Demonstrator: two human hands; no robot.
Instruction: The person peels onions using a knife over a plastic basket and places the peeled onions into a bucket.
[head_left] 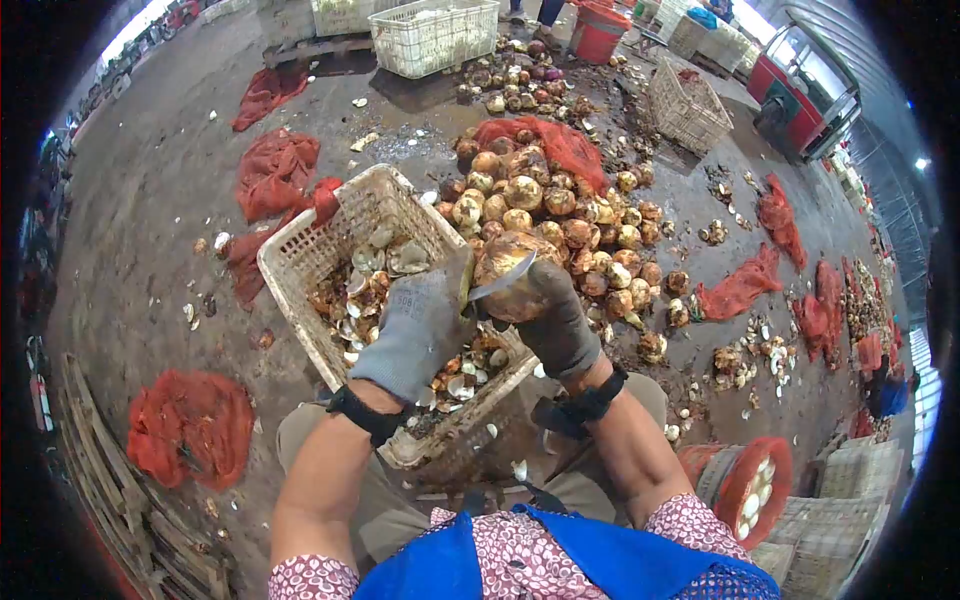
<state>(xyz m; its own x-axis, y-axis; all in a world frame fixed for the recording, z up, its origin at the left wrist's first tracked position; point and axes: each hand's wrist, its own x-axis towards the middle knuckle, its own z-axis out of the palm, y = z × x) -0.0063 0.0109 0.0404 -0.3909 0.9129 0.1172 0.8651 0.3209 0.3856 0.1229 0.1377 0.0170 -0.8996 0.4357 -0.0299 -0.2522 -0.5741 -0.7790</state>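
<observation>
My left hand (415, 325), in a grey work glove, is closed around the handle of a small knife (505, 280). The curved blade lies across the front of a large brown-skinned onion (498, 258). My right hand (562, 325), in a darker dirty glove, grips that onion from the right and below. Both hands are above the right side of a dirty white plastic crate (300, 250), which contains onion skins and cut pieces (365, 270). Just beyond the hands lies a big heap of unpeeled onions (560, 200), partly under a red mesh bag (550, 145).
Red mesh bags (190, 428) lie scattered on the dirty floor. A red-netted bucket of white peeled onions (755, 500) stands by my right side. Wooden planks (130, 490) lie at the left. Farther off are more crates (435, 38), a red bucket (600, 32) and a red vehicle (805, 90).
</observation>
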